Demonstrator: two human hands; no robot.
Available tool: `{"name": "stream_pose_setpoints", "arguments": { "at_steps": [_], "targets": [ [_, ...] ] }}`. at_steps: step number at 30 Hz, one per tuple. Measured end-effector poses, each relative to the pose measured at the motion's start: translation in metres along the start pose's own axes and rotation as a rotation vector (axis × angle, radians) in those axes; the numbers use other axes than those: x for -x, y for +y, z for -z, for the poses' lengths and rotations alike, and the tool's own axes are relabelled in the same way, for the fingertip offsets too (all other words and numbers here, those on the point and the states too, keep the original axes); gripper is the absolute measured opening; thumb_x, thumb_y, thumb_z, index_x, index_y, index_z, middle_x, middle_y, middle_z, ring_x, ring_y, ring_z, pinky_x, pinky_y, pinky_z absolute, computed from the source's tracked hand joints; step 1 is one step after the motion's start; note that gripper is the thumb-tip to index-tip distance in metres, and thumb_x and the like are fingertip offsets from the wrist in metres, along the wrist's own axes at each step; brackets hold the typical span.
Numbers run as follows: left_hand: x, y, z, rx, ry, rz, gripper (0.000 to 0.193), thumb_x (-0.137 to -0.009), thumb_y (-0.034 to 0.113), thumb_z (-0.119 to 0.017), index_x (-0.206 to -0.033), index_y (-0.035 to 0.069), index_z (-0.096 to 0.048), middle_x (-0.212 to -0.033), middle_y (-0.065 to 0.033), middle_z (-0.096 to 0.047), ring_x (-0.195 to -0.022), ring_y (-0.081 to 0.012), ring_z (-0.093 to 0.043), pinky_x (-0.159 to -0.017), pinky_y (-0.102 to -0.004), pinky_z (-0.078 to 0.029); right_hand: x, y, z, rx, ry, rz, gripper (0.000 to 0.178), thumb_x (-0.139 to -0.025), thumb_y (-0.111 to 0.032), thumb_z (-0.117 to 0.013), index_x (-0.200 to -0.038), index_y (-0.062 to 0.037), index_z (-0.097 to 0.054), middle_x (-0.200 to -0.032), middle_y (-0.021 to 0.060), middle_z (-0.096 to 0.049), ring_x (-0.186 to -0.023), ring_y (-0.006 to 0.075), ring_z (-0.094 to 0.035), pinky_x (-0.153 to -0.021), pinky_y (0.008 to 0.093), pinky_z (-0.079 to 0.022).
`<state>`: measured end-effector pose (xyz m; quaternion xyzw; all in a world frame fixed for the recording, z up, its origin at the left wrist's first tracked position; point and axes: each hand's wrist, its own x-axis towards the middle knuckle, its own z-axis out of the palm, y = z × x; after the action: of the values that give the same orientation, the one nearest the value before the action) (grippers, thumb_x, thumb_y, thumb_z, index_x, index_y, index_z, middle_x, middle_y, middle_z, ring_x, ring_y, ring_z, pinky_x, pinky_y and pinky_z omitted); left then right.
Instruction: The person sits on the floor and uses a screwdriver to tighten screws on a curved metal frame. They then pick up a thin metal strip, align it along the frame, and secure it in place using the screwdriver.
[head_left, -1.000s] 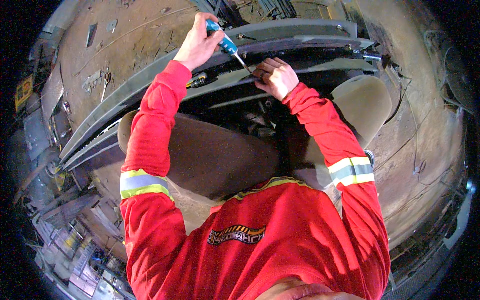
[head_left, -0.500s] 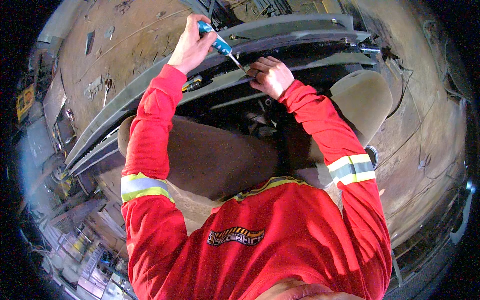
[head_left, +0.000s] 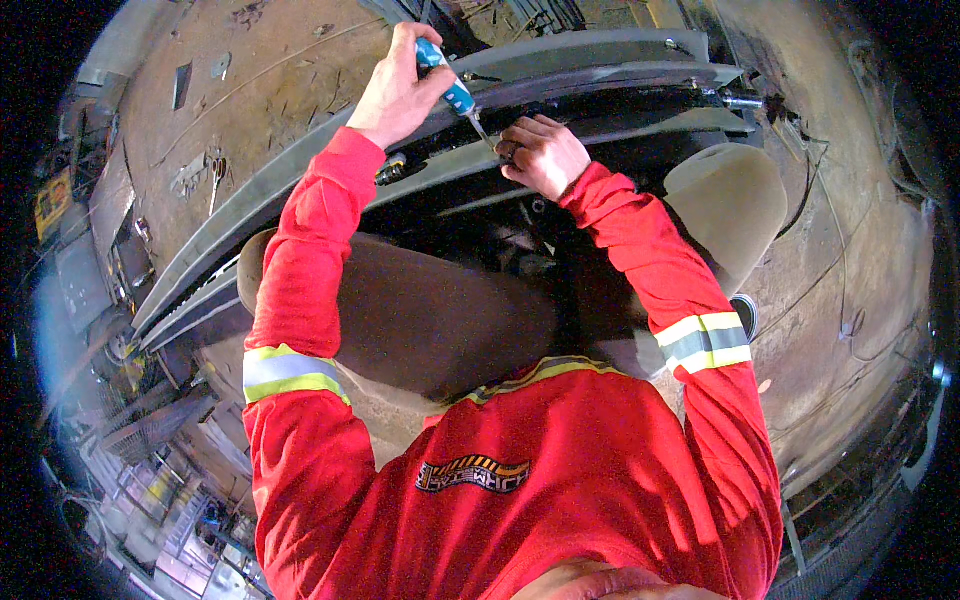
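My left hand (head_left: 398, 92) is wrapped round the teal handle of a screwdriver (head_left: 458, 97). Its metal shaft slants down and right, to the fingers of my right hand (head_left: 545, 156). Those fingers are curled at the tip, over the edge of a long curved grey metal part (head_left: 445, 172); what they pinch is hidden. The part runs across in front of me in several bent rails, with a dark channel between them. Beside my left wrist a small yellow and black tool (head_left: 393, 167) lies against the rails.
A pair of scissors (head_left: 217, 185) and a flat metal piece (head_left: 182, 85) lie on the brown floor (head_left: 290, 60) at the far left. A metal fitting (head_left: 742, 101) sticks out at the rails' right end. Thin cables (head_left: 840, 200) cross the floor on the right. My bent knees flank the part.
My left hand and the screwdriver have shifted slightly right and up, and the shaft stands a little steeper. My right hand stays at the tip, almost unmoved.
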<state>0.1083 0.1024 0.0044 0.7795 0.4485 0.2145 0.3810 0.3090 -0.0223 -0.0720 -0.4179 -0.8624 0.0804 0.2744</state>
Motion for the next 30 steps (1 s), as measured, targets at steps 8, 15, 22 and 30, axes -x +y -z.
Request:
{"name": "stream_pose_setpoints", "arguments": {
  "at_steps": [8, 15, 22, 30],
  "targets": [
    [-0.001, -0.007, 0.002, 0.015, -0.05, 0.005, 0.041, -0.082, 0.016, -0.065, -0.115, 0.006, -0.041, -0.086, -0.0134, -0.056, -0.08, -0.0259, -0.06, -0.077, -0.0373, -0.049, -0.001, -0.001, 0.003, 0.029, -0.063, 0.018, 0.026, -0.068, -0.022, -0.074, -0.088, -0.0065, -0.069, -0.096, 0.0042, -0.064, -0.09, 0.0214, -0.06, -0.078, 0.0335, -0.049],
    [-0.017, -0.002, -0.007, 0.056, -0.146, -0.099, 0.042, -0.081, 0.017, -0.067, -0.114, 0.007, -0.041, -0.086, -0.0107, -0.055, -0.081, -0.0248, -0.06, -0.077, -0.037, -0.049, -0.003, 0.001, 0.004, 0.026, -0.07, 0.026, 0.024, -0.067, -0.022, -0.075, -0.083, -0.0064, -0.068, -0.093, 0.0041, -0.063, -0.091, 0.0214, -0.06, -0.079, 0.0345, -0.049],
    [-0.012, 0.015, -0.013, -0.06, -0.121, -0.137, 0.045, -0.078, 0.019, -0.068, -0.112, 0.006, -0.041, -0.083, -0.0152, -0.06, -0.081, -0.0331, -0.063, -0.077, -0.0419, -0.05, 0.002, 0.004, 0.005, 0.01, -0.071, 0.077, 0.024, -0.065, -0.021, -0.075, -0.082, -0.0055, -0.066, -0.094, 0.0055, -0.063, -0.091, 0.0231, -0.059, -0.079, 0.0356, -0.049],
    [0.007, 0.035, -0.017, -0.135, -0.053, -0.137, 0.045, -0.078, 0.019, -0.068, -0.109, 0.004, -0.039, -0.077, -0.0182, -0.061, -0.075, -0.0399, -0.064, -0.069, -0.0448, -0.051, 0.001, 0.003, 0.004, -0.02, -0.093, 0.093, 0.025, -0.067, -0.018, -0.074, -0.085, -0.0039, -0.064, -0.095, 0.0078, -0.061, -0.092, 0.0253, -0.059, -0.08, 0.0363, -0.049]
  ]
}}
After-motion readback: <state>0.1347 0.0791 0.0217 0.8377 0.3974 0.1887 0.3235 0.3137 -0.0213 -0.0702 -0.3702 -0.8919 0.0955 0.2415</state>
